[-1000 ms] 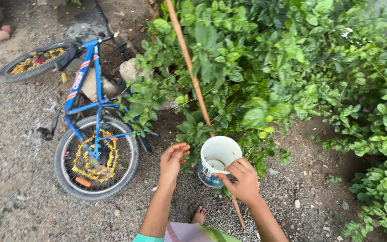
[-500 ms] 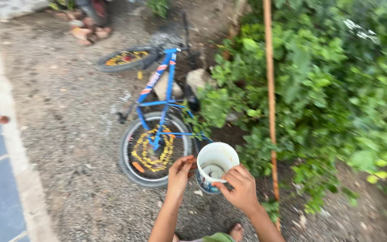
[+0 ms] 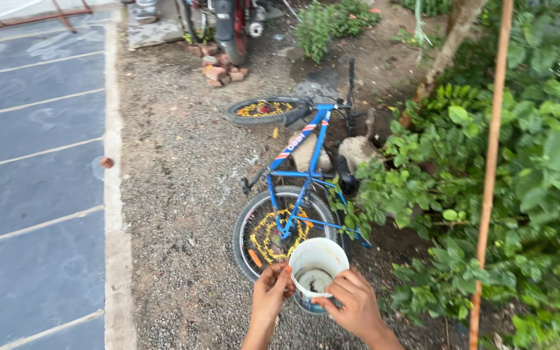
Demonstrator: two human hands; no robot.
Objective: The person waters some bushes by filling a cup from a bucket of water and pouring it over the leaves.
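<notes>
Here we keep the white cup (image 3: 317,267) level, left hand (image 3: 271,293) pinching its rim, right hand (image 3: 354,302) seemingly clasped around its side, beside the blue bicycle (image 3: 296,188).

White round tub (image 3: 317,272) with blue printed label low on its side, near bottom centre; no signs, no screens

We stand in a home yard — gravel ground (image 3: 176,194) beside a paved slab (image 3: 34,162), a blue bicycle (image 3: 296,188) lying against leafy shrubs (image 3: 520,194), loose bricks (image 3: 221,68) and a parked motorbike (image 3: 228,23) beyond.
</notes>
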